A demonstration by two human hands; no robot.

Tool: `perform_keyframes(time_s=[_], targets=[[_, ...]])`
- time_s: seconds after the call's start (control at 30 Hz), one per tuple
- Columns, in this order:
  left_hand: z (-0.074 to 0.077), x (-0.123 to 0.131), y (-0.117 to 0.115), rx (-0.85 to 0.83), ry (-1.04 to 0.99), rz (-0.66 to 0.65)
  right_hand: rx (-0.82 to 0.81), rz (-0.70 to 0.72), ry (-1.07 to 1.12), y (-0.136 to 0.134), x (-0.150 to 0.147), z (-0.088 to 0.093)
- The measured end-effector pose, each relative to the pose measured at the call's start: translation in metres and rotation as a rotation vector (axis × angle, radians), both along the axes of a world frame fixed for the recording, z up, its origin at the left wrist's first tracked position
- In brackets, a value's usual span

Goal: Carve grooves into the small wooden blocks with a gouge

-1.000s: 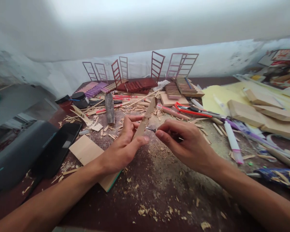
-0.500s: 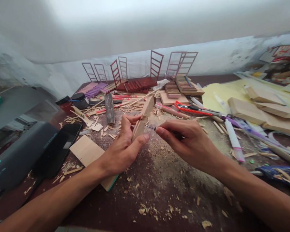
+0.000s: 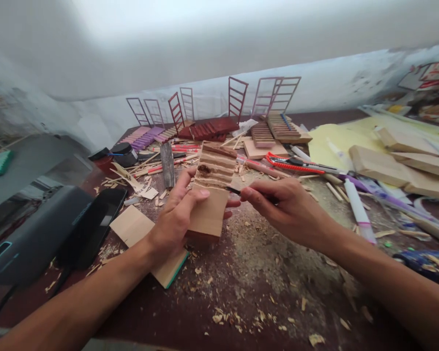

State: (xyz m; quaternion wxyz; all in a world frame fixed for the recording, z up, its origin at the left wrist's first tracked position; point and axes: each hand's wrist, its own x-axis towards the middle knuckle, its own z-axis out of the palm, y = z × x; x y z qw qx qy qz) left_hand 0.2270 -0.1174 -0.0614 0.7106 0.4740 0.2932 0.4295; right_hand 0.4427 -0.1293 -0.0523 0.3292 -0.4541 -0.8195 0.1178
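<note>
One grooved wooden block (image 3: pixel 212 204) is hanging tilted above the worktop (image 3: pixel 139 317), gripped by the left hand (image 3: pixel 173 217): that grip is closing around it, one thumb pressing its face, the fingers passing behind. One slim tool (image 3: pixel 234 190) is showing in the right hand (image 3: pixel 278 197), whose grip is pinching it tightly, its dark tip meeting the block's right edge. One flat board (image 3: pixel 129 222) is lying under the left forearm, one phone (image 3: pixel 91 229) beside it. Farther back, one orange cutter (image 3: pixel 296 165) and two black-lidded jars (image 3: pixel 125 155) are resting; seven ladder-like frames (image 3: pixel 237 99) are standing near the wall.
</note>
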Motion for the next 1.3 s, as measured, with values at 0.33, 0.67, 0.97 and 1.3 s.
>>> perform_keyframes(time_s=[0.33,0.67,0.97,1.3], targets=[[0.0006,-0.0064,0.0054,-0.208,0.029,-0.050,0.005,0.063,0.001,-0.0007,0.0030,0.0002],[-0.0013,-0.0038,0.0010,-0.050,0.073,-0.069,0.041,0.083,0.013,-0.0035,0.0007,-0.0001],[-0.0044,-0.0059,-0.0013,0.130,0.128,-0.068,0.211,0.059,-0.170,-0.0056,0.0048,0.0063],[0.0019,-0.0043,-0.0025,0.078,0.184,-0.002,0.229,-0.025,-0.184,-0.0060,0.0009,0.0030]])
